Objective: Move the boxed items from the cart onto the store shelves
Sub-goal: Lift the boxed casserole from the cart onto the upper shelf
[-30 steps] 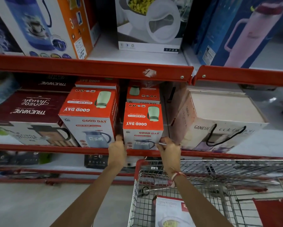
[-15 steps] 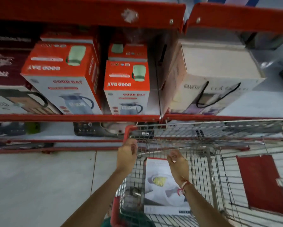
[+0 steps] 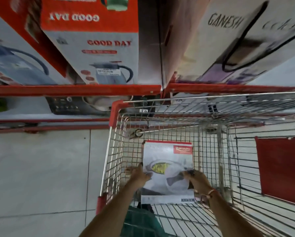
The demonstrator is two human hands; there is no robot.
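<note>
A white boxed item (image 3: 167,156) with a red logo and a picture of a bowl lies flat in the wire cart (image 3: 211,134). My left hand (image 3: 139,173) grips its left edge and my right hand (image 3: 197,179) grips its right edge, fingers curled over the box. Above the cart runs the red shelf rail (image 3: 75,89). On that shelf stands an orange and white "Good Day" jug box (image 3: 95,41), with another like it at the far left (image 3: 15,53).
A large pale "Ganesh" carton (image 3: 237,36) stands on the shelf to the right. A gap separates it from the jug box. A red panel (image 3: 280,168) hangs inside the cart on the right. Grey tiled floor (image 3: 40,168) lies to the left. A lower shelf holds dark appliances (image 3: 66,105).
Both hands left the Good Day box on the shelf, dropped into the cart and took hold of the white box. My view tilted down toward the cart.
</note>
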